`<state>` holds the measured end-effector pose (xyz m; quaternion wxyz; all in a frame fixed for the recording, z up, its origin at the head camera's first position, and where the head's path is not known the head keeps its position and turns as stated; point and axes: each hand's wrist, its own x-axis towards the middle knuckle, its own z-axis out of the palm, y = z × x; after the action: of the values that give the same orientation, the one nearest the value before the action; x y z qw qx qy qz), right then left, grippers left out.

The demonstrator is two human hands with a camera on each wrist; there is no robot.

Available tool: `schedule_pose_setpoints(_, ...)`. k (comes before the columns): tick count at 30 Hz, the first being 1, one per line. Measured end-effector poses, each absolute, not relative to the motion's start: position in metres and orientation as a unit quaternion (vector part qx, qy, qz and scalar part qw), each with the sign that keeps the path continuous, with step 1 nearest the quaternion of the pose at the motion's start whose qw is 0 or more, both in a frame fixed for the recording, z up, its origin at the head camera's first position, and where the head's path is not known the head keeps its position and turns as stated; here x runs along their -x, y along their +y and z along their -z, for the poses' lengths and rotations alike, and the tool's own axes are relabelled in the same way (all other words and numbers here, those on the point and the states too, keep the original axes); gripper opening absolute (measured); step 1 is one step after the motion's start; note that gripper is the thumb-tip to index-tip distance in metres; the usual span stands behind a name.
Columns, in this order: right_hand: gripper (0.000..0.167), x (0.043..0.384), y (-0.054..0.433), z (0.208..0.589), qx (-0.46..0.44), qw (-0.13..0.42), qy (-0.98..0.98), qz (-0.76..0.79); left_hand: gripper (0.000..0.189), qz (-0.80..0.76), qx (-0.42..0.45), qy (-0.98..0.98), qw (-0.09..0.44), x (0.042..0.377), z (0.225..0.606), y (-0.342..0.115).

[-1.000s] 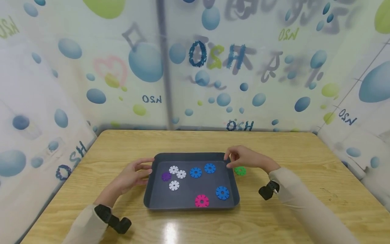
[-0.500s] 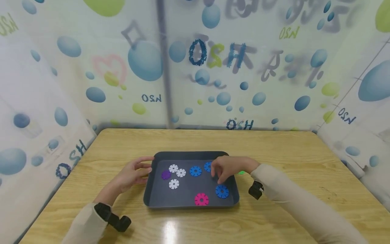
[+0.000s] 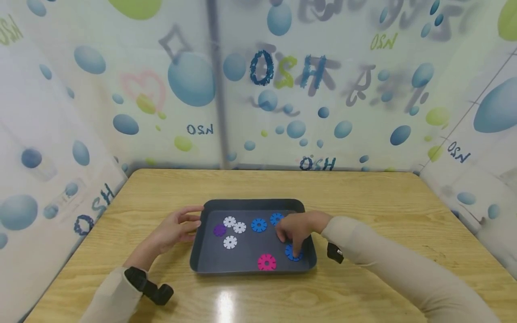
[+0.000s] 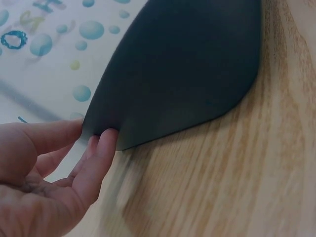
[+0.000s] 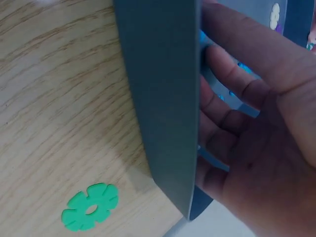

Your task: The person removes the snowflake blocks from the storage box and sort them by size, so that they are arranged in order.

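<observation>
A dark grey tray [image 3: 250, 271] lies on the table and holds several notched plastic discs. My left hand [image 3: 175, 232] rests against its left side; the left wrist view shows fairly straight fingers [image 4: 104, 148] touching the outer wall. Over the tray's right part, my right hand [image 3: 298, 226] points down, one digit touching the lower-right blue disc [image 3: 291, 252]. That hand's fingertips are hidden behind the tray wall in the right wrist view. Another blue disc [image 3: 276, 218] lies just beyond it. To the left are a third blue disc [image 3: 259, 225] and a pink disc [image 3: 267, 262].
White discs [image 3: 230, 242] and a purple disc [image 3: 220, 230] lie in the tray's left half. A green disc [image 5: 90, 207] lies on the wooden table [image 3: 363, 193] outside the tray's right wall. A patterned curtain [image 3: 343, 89] stands behind the table.
My right hand has moved from the tray's upper-right corner left and down to the lower-right blue disc. Its arm now covers the green disc in the head view. My left hand stays put.
</observation>
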<state>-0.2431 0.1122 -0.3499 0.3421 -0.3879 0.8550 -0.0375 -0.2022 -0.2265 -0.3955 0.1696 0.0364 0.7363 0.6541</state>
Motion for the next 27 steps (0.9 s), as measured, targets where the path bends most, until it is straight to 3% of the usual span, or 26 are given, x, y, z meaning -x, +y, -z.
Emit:
schedule_pose_setpoints(6,0.041,0.2419,0.1084,0.3535,0.388,0.336,0.858,0.0,0.051,-0.652,-0.041,0.738,0.169,0.2018,0.3951,-0.227)
schedule_pose_setpoints(27,0.033,0.248,0.1169,0.3595,0.395,0.343,0.85,0.055,0.052,-0.653,-0.048,0.736,0.17,0.202,0.3951,-0.2258)
